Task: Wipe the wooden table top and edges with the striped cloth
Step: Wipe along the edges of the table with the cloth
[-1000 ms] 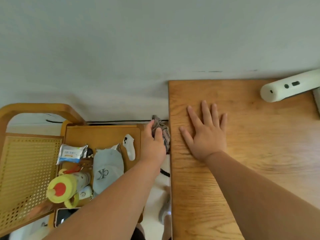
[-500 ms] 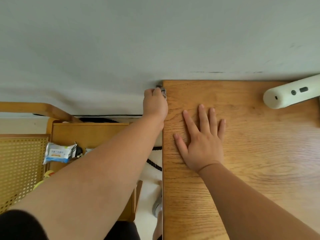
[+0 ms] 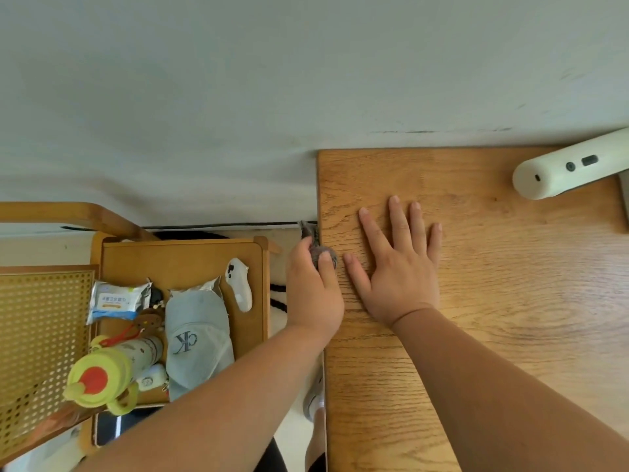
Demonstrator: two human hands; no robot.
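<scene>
Left hand fingers closed on bunched grey-brown cloth at table left edge; right hand flat, fingers spread. Cap reads "CK".

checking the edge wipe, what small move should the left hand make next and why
Probably slide the left hand toward the person along the table's left edge. Its grip holds the striped cloth against that edge partway along, and the near stretch lies unwiped below it. The right hand lies flat on top.

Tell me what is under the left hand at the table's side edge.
The left hand grips the striped cloth against the wooden table edge. Only a bunched bit shows past the fingers; the rest, and the edge beneath, are covered.
</scene>
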